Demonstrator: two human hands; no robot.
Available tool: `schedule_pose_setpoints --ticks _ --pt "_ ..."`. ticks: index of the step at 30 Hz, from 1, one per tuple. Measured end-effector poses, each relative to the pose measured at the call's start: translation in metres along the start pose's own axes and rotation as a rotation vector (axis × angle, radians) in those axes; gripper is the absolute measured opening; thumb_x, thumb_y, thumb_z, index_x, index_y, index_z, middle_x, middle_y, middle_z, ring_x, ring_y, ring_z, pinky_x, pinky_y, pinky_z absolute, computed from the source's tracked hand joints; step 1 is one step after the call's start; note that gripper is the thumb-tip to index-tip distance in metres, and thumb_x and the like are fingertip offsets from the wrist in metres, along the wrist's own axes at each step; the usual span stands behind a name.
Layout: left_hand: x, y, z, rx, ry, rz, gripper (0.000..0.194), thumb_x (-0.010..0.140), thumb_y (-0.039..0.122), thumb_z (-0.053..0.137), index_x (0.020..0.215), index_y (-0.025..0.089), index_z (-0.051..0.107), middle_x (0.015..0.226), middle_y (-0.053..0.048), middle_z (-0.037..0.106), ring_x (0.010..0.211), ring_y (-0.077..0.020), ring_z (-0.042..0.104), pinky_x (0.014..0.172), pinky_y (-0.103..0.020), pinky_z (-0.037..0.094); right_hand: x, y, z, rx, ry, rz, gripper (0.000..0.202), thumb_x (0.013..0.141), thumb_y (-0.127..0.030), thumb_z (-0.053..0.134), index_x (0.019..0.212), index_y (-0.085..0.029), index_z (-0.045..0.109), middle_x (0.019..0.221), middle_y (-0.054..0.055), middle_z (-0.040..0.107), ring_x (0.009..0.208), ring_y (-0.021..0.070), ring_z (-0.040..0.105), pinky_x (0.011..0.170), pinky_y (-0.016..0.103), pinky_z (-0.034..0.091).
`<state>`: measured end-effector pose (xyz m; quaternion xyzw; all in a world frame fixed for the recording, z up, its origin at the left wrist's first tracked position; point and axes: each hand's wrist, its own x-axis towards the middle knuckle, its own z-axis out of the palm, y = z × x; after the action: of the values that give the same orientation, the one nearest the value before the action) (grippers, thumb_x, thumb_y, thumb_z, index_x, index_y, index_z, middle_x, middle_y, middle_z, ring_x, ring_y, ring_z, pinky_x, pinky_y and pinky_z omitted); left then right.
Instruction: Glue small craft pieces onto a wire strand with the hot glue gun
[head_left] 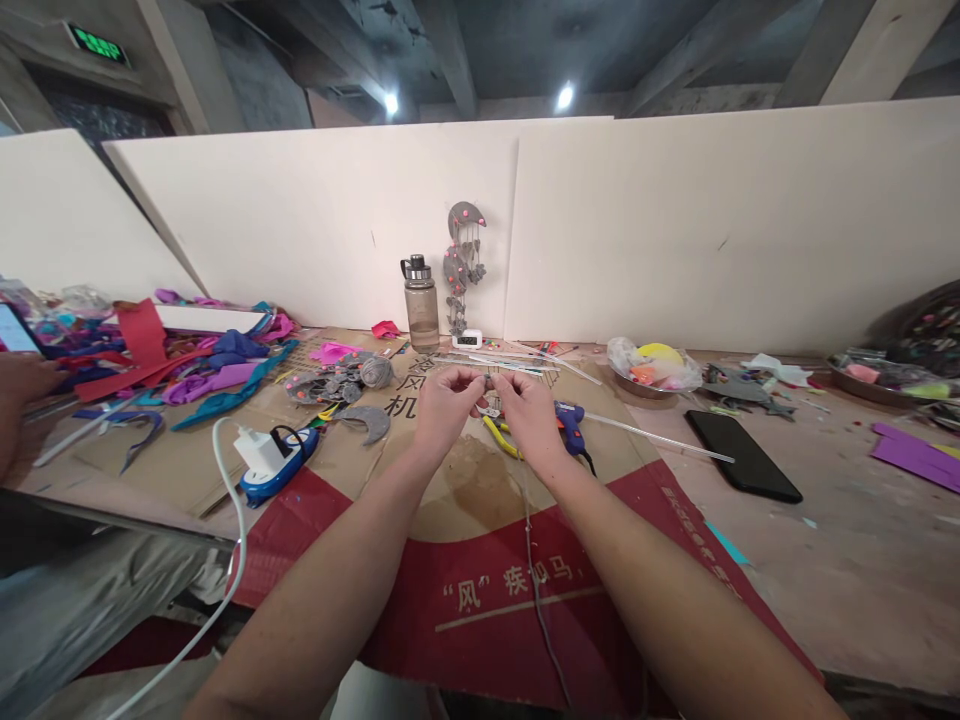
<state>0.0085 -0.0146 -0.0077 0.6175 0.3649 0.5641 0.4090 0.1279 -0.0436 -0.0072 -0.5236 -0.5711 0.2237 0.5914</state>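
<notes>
My left hand (448, 400) and my right hand (529, 410) meet above the cardboard sheet, fingertips pinched together. Between them is a small grey piece (487, 383), mostly hidden by the fingers. A thin grey strand (529, 545), like yarn, runs from below my hands over the red part of the cardboard (480, 560) towards me. Under my hands lies a yellow-handled tool (501, 438), partly covered. Just right of my right hand rests a blue glue gun (571, 425) with a clear glue stick (660, 437) beside it.
At left are a grey yarn ball (377, 370), a grey crescent (367, 422), a blue power strip (281, 468) and coloured fabric (217, 370). Behind stand a bottle (421, 305) and a grey moon hanging (461, 260). A phone (742, 455) and a bowl (652, 380) lie right. Another person's hand (30, 385) shows far left.
</notes>
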Motion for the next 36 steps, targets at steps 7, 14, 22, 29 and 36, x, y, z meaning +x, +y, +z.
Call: schedule_pose_setpoints --ticks 7,14,22,29,36 --pt "0.002 -0.002 -0.001 -0.014 -0.083 -0.009 0.022 0.075 0.036 0.066 0.079 0.014 0.070 0.063 -0.003 0.067 0.052 -0.0119 0.061 0.050 -0.022 0.050 0.001 0.002 -0.001 0.007 0.032 0.030 0.029 0.081 -0.042 0.049 0.067 -0.018 0.058 0.062 -0.001 0.057 0.060 0.0132 0.047 0.059 0.026 0.036" --pt "-0.001 0.003 0.000 0.020 -0.109 0.019 0.026 0.072 0.037 0.070 0.083 0.013 0.069 0.066 -0.004 0.068 0.058 -0.0153 0.065 0.053 -0.026 0.054 0.001 0.001 -0.003 0.012 0.048 0.037 0.028 0.081 -0.041 0.050 0.070 -0.017 0.061 0.064 0.000 0.060 0.060 0.0133 0.049 0.060 0.026 0.036" --pt "0.002 -0.005 -0.001 -0.065 -0.082 -0.041 0.024 0.070 0.037 0.071 0.078 0.014 0.068 0.069 -0.004 0.067 0.060 -0.0152 0.066 0.051 -0.024 0.052 -0.001 -0.003 -0.001 -0.042 0.059 0.032 0.026 0.080 -0.039 0.052 0.068 -0.017 0.061 0.064 0.000 0.060 0.059 0.0129 0.048 0.060 0.026 0.036" --pt "0.005 -0.006 0.000 -0.211 -0.043 -0.179 0.024 0.064 0.034 0.074 0.074 0.014 0.065 0.066 -0.002 0.065 0.058 -0.0124 0.063 0.048 -0.019 0.046 -0.002 -0.004 -0.001 -0.046 0.023 0.048 0.021 0.078 -0.036 0.054 0.074 -0.017 0.063 0.070 0.001 0.065 0.062 0.0138 0.052 0.061 0.026 0.038" --pt "0.006 -0.004 -0.001 -0.201 -0.017 -0.189 0.021 0.063 0.030 0.071 0.073 0.014 0.062 0.062 0.001 0.061 0.053 -0.0097 0.059 0.046 -0.018 0.042 -0.003 -0.003 -0.003 -0.114 0.057 0.019 0.016 0.077 -0.033 0.056 0.073 -0.019 0.060 0.067 -0.001 0.061 0.060 0.0129 0.050 0.061 0.026 0.037"
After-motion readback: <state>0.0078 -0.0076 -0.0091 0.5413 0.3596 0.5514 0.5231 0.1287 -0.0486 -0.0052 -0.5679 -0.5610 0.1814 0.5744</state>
